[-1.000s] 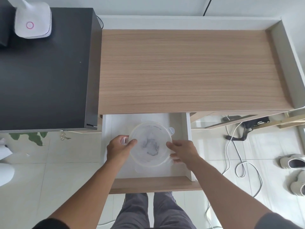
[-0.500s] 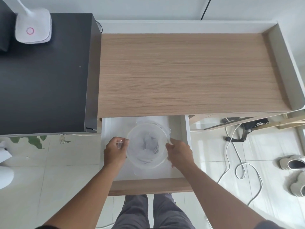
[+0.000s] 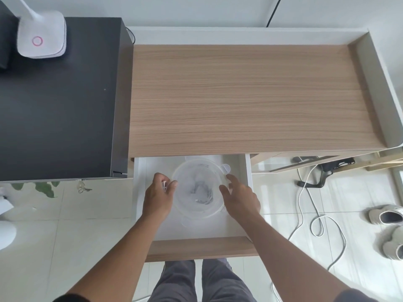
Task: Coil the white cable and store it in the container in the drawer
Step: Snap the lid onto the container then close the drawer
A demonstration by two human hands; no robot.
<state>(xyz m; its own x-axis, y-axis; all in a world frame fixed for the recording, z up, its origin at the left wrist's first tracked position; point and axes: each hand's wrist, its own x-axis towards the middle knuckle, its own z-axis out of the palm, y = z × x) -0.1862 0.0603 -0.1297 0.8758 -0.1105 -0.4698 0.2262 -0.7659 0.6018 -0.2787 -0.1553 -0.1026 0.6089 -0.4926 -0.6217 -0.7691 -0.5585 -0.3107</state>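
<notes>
The drawer [image 3: 200,247] stands pulled out under the wooden desk, white inside. In it sits a round clear plastic container [image 3: 192,171] with its lid on. Through the lid the coiled white cable [image 3: 202,194] shows as a greyish loop on the bottom. My left hand [image 3: 158,199] is at the container's left side, fingertips pinched on a small clear latch tab. My right hand [image 3: 239,200] is at the right rim, fingers spread, thumb and forefinger just touching or next to the edge below another latch tab [image 3: 225,168].
The wooden desk top [image 3: 239,94] lies above the drawer. A black cabinet [image 3: 54,94] carrying a white lamp base [image 3: 41,35] stands at left, with keys [image 3: 81,188] hanging from it. On the floor at right lie a long white cord [image 3: 305,205] and light shoes [image 3: 386,216].
My right hand has loosened from the container's right rim and its fingers have spread. My left hand stays pinched at the left latch. The container sits a little further back in the drawer.
</notes>
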